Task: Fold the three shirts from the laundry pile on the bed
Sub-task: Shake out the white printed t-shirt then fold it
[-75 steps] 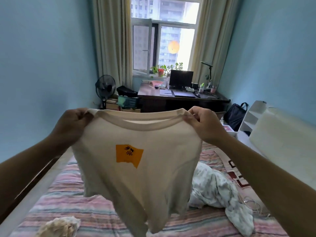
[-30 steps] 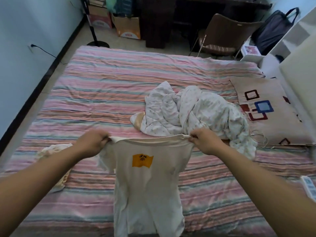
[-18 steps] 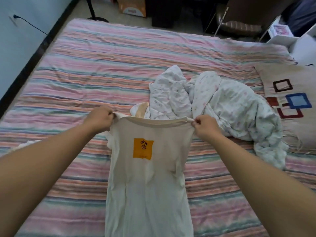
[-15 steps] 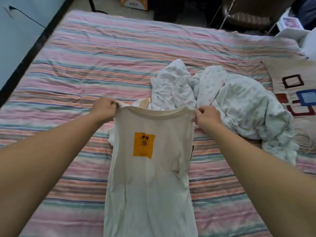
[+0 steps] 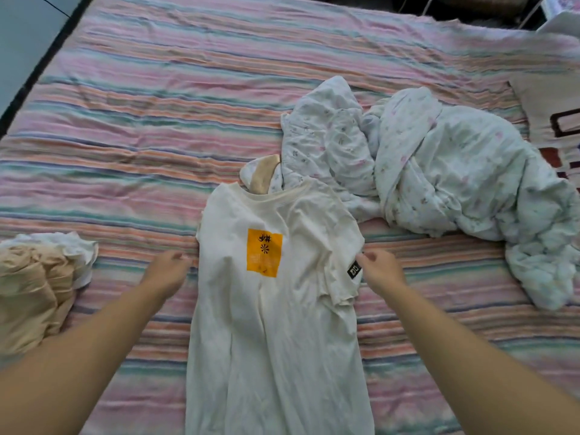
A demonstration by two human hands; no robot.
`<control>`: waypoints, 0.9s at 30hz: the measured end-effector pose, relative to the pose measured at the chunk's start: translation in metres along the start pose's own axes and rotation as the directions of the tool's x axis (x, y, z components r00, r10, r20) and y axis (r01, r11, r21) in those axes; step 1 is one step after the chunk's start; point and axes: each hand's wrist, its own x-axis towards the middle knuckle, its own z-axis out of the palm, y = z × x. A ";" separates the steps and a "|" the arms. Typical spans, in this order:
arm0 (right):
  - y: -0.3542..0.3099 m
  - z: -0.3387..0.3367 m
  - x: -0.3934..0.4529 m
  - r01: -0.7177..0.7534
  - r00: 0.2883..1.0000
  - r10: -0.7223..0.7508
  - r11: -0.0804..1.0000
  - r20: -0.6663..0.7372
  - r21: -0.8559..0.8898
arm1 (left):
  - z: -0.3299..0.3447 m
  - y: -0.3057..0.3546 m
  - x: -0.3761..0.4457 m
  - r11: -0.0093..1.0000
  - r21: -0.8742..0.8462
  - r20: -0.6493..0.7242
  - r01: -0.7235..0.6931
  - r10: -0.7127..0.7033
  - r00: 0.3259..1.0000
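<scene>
A cream shirt (image 5: 276, 309) lies flat on the striped bed (image 5: 141, 120), left hand (image 5: 168, 271) and right hand (image 5: 379, 271) beside its sleeves.

One cream cotton shirt with orange square print (image 5: 276, 309). One crumpled white flowery blanket (image 5: 439, 183). One beige-and-white clothes heap (image 5: 37, 284). One striped pink bedsheet (image 5: 157, 105). Two bare hands: left hand (image 5: 166, 271), right hand (image 5: 381, 270).

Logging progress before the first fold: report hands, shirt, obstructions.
Left hand open at the cream shirt's left edge; right hand at its right sleeve, grip unclear. Shirt flat on the bed, unfolded. Floral bedding touches the collar.
</scene>
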 end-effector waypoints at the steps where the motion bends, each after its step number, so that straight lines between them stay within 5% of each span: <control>1: 0.012 0.008 -0.005 -0.028 0.999 0.028 1.000 0.016 0.010 | 0.009 -0.018 -0.007 0.998 -0.007 0.010 0.057 -0.057 0.998; 6: 0.085 0.049 -0.052 -0.206 0.970 0.203 0.979 0.135 0.006 | 0.057 -0.106 -0.055 0.939 -0.157 0.152 0.307 -0.285 0.947; 10: 0.146 0.077 -0.101 -0.378 0.903 0.365 0.926 0.228 0.016 | 0.090 -0.157 -0.099 0.919 -0.193 0.152 0.344 -0.318 0.936; 16: 0.199 0.104 -0.150 -0.382 0.886 0.366 0.924 0.284 0.002 | 0.109 -0.189 -0.154 0.897 0.058 0.292 0.438 -0.435 0.852; 27: 0.251 0.079 -0.191 -0.408 0.896 0.366 0.901 0.250 0.144 | 0.067 -0.221 -0.190 0.901 -0.200 0.223 0.385 -0.341 0.913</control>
